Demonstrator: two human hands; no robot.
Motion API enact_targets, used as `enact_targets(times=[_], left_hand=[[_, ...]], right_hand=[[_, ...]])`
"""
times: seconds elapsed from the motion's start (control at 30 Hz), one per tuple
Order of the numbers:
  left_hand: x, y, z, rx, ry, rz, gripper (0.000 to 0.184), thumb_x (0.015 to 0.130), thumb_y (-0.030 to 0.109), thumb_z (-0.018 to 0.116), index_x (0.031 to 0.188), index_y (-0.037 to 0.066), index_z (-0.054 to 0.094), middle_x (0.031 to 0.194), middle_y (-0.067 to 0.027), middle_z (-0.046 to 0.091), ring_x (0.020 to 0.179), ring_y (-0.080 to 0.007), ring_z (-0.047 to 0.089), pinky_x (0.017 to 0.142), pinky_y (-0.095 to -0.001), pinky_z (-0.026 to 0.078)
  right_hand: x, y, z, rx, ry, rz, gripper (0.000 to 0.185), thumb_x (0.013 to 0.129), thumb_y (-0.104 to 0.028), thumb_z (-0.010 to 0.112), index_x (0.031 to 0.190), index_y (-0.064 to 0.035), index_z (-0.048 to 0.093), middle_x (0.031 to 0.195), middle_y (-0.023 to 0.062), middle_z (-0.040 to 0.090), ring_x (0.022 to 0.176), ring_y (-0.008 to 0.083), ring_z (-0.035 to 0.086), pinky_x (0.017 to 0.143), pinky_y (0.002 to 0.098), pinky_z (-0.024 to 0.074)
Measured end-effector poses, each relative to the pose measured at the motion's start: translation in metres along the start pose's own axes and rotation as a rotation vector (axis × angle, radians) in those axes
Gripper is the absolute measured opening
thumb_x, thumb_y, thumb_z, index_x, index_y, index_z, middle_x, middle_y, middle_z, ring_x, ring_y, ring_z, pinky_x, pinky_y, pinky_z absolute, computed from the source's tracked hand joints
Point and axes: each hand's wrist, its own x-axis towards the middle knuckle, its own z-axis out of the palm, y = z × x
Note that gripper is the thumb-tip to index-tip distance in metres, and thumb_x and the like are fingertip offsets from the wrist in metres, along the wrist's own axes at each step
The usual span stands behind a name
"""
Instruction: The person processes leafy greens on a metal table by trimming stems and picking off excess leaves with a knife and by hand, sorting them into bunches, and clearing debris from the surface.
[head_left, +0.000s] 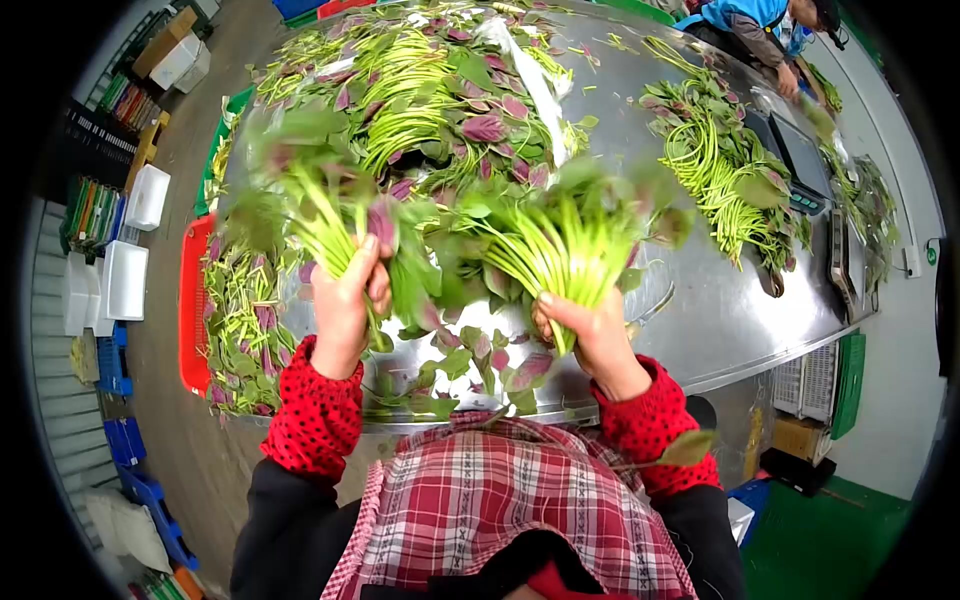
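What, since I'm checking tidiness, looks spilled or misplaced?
Loose leaves litter the metal table near its front edge, rather than bunched. A stray leaf overlaps the right sleeve, oddly off the table; stuck or falling, I cannot tell.

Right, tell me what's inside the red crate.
The red crate shows loose leafy stems, green with some purple. They cover its floor, so anything beneath them cannot be seen.
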Motion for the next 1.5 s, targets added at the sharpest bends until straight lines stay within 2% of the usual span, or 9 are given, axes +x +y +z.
enact_targets(times=[0.03, 0.1, 0.3, 0.37, 0.73, 1.23, 1.37, 1.43, 1.5], left_hand=[[0.008, -0.019, 0.000, 0.056, 0.125, -0.001, 0.024, 0.094, 0.024, 0.056, 0.083, 0.003, 0.055, 0.052, 0.0013, 0.043, 0.039, -0.0091, 0.037, 0.038, -0.0245, 0.030], [0.020, -0.051, -0.012, -0.025, 0.046, -0.516, 0.024, 0.094, 0.024, 0.056, 0.084, 0.003, 0.055, 0.051, 0.0009, 0.042, 0.038, -0.0099, 0.038, 0.038, -0.0260, 0.031], [-0.039, -0.064, 0.029, -0.127, -0.141, -0.436, 0.020, 0.092, 0.022, 0.059, 0.092, 0.002, 0.059, 0.066, -0.0045, 0.059, 0.050, -0.0142, 0.056, 0.045, -0.0279, 0.047], [-0.051, -0.088, 0.032, -0.208, -0.135, -0.543, 0.022, 0.091, 0.017, 0.061, 0.105, 0.000, 0.060, 0.083, -0.0081, 0.065, 0.073, -0.0176, 0.065, 0.061, -0.0288, 0.054], [-0.066, -0.120, 0.035, -0.185, -0.505, -0.405, 0.049, 0.087, 0.008, 0.065, 0.131, 0.001, 0.045, 0.122, -0.0083, 0.058, 0.112, -0.0161, 0.054, 0.098, -0.0319, 0.042], [-0.063, -0.123, 0.027, 0.086, -0.613, -0.285, 0.049, 0.077, 0.022, 0.079, 0.116, 0.001, 0.058, 0.111, -0.0075, 0.062, 0.100, -0.0129, 0.057, 0.086, -0.0309, 0.048], [-0.091, -0.090, -0.003, 0.876, -0.353, -0.051, 0.025, 0.078, 0.013, 0.074, 0.097, -0.001, 0.064, 0.072, -0.0055, 0.064, 0.064, -0.0105, 0.059, 0.059, -0.0254, 0.048], [-0.087, -0.072, -0.002, 0.716, -0.105, 0.404, 0.017, 0.078, 0.008, 0.073, 0.091, 0.000, 0.065, 0.057, -0.0030, 0.058, 0.049, -0.0087, 0.051, 0.047, -0.0246, 0.042], [-0.070, -0.055, 0.013, 0.798, -0.021, 0.287, 0.025, 0.076, 0.008, 0.075, 0.097, -0.002, 0.065, 0.054, -0.0027, 0.054, 0.045, -0.0098, 0.048, 0.045, -0.0259, 0.039]], right_hand=[[0.003, 0.012, -0.006, -0.071, -0.024, -0.160, 0.019, 0.084, -0.010, 0.066, 0.096, 0.0014, 0.059, 0.072, 0.0073, 0.060, 0.058, 0.0133, 0.057, 0.053, 0.0242, 0.0461], [0.024, 0.062, -0.035, 0.055, 0.046, 0.058, 0.022, 0.083, -0.012, 0.069, 0.098, 0.0017, 0.059, 0.074, 0.0081, 0.061, 0.059, 0.0144, 0.058, 0.054, 0.0249, 0.0473], [0.006, 0.045, -0.012, 0.188, -0.011, 0.224, 0.020, 0.083, -0.005, 0.067, 0.100, 0.0010, 0.058, 0.079, 0.0072, 0.062, 0.067, 0.0163, 0.060, 0.062, 0.0271, 0.0506], [0.002, 0.064, -0.020, 0.201, -0.109, 0.300, 0.027, 0.083, -0.003, 0.067, 0.107, 0.0016, 0.058, 0.089, 0.0077, 0.065, 0.076, 0.0172, 0.063, 0.068, 0.0275, 0.0519], [-0.029, 0.085, -0.017, -0.109, -0.251, 0.353, 0.048, 0.074, 0.003, 0.074, 0.119, -0.0015, 0.056, 0.109, 0.0043, 0.063, 0.096, 0.0130, 0.059, 0.085, 0.0297, 0.0491], [-0.041, 0.094, 0.014, 0.058, -0.273, 0.487, 0.038, 0.072, 0.009, 0.066, 0.108, 0.0013, 0.059, 0.094, 0.0070, 0.065, 0.086, 0.0179, 0.063, 0.075, 0.0293, 0.0524], [-0.040, 0.100, 0.007, -0.093, -0.171, 0.350, 0.029, 0.069, 0.010, 0.064, 0.096, -0.0001, 0.063, 0.081, 0.0050, 0.065, 0.077, 0.0155, 0.063, 0.070, 0.0282, 0.0511], [-0.039, 0.104, 0.006, -0.194, -0.169, 0.309, 0.015, 0.072, 0.005, 0.067, 0.087, -0.0002, 0.065, 0.079, 0.0036, 0.066, 0.074, 0.0130, 0.062, 0.068, 0.0281, 0.0500], [-0.041, 0.104, 0.008, -0.332, -0.168, 0.248, 0.014, 0.073, 0.004, 0.066, 0.087, -0.0002, 0.064, 0.078, 0.0034, 0.066, 0.074, 0.0126, 0.062, 0.069, 0.0276, 0.0499]])
